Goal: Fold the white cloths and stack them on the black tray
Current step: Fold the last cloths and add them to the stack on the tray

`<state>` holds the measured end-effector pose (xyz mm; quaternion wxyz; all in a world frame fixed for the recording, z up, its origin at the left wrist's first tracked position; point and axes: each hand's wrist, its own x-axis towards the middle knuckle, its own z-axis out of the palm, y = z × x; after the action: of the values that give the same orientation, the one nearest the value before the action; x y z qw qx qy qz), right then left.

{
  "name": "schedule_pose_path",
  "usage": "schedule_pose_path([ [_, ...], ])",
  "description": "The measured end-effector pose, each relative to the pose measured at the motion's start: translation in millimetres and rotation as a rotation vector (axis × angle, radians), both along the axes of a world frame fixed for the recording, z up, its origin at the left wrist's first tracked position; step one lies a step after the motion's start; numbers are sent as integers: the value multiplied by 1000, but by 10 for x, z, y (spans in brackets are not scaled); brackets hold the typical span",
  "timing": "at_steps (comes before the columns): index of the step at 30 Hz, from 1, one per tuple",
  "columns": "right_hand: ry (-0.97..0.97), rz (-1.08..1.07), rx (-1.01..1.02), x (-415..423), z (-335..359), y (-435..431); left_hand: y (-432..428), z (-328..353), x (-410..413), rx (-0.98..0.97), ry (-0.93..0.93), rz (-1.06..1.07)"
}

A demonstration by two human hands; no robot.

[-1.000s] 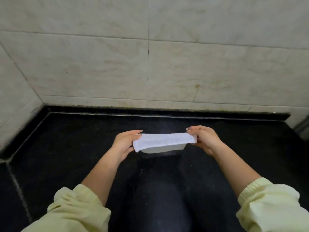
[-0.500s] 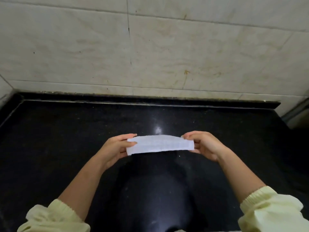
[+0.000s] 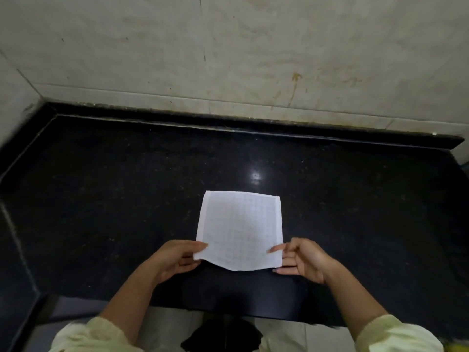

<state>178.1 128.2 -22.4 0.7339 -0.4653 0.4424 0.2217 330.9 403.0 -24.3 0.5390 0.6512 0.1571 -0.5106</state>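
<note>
You stand at a glossy black speckled stone counter (image 3: 127,199) set against a pale, stained tiled wall (image 3: 253,59). Half a second ago you held the thin white checked square cloth (image 3: 241,224) up as a narrow strip; now it lies spread near the counter's front edge, your left hand (image 3: 175,260) pinching its near left corner and your right hand (image 3: 302,260) the near right. One cloth and two hands show.

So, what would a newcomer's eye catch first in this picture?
A white square checked cloth is spread open over the polished black stone counter, near its front edge. The left-hand grip and right-hand grip each pinch one near corner. A bright light reflection shines just behind the cloth.
</note>
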Motion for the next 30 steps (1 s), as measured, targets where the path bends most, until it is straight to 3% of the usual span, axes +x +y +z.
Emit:
schedule_pose_path([
  [6,-63,-41,42,-208,-107,-32,65,-35,-58,-1,38,0],
  [15,-92,-108,-167,-23,-29,-46,-56,101,248,-181,179,144],
  [21,-154,39,-476,204,-63,-186,-252,129,398,51,-138,-130],
  [30,-181,171,-784,506,-228,-335,-584,-6,560,121,-420,75],
])
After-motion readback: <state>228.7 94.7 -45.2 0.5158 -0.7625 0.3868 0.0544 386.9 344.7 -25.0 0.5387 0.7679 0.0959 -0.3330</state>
